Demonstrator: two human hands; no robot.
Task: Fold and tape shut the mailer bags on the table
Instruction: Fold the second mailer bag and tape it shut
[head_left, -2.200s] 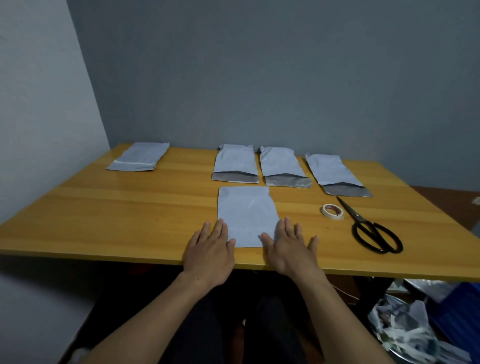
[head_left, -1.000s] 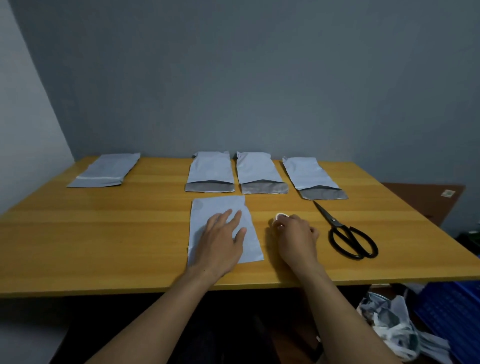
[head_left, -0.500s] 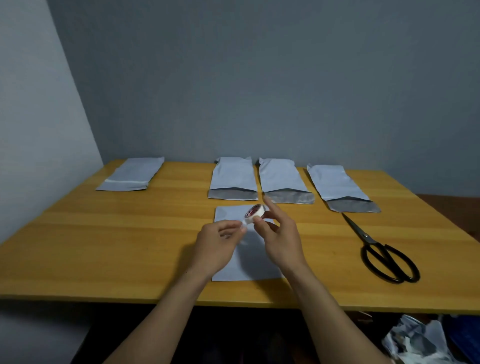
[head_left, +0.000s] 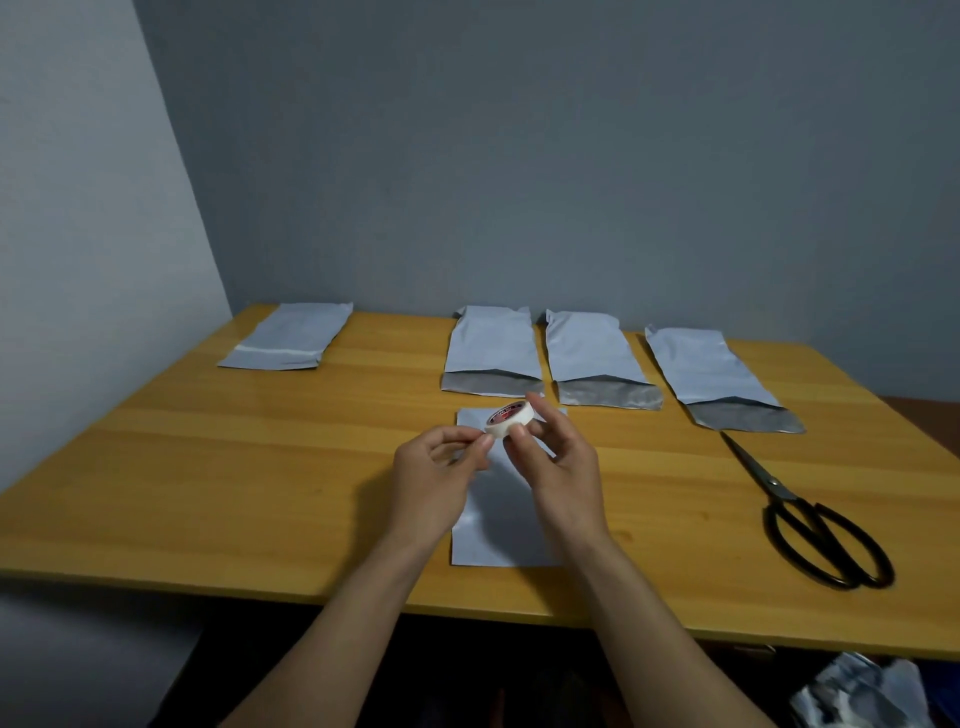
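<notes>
Your right grip (head_left: 563, 467) holds a small white roll of tape (head_left: 510, 417) between thumb and fingers, raised above the wooden counter (head_left: 208, 467). Your left grip (head_left: 434, 483) pinches the roll's left rim; whether it has the tape's end, you cannot tell. Beneath both hands a folded pale grey plastic mailer bag (head_left: 498, 525) lies flat at the counter's near edge. Three open grey mailer bags (head_left: 491, 345) (head_left: 592, 353) (head_left: 706, 369) lie side by side along the far edge, and a white-striped grey mailer bag (head_left: 291, 338) lies near the far-left corner. Black metal scissors (head_left: 810, 525) rest towards the near-right corner.
</notes>
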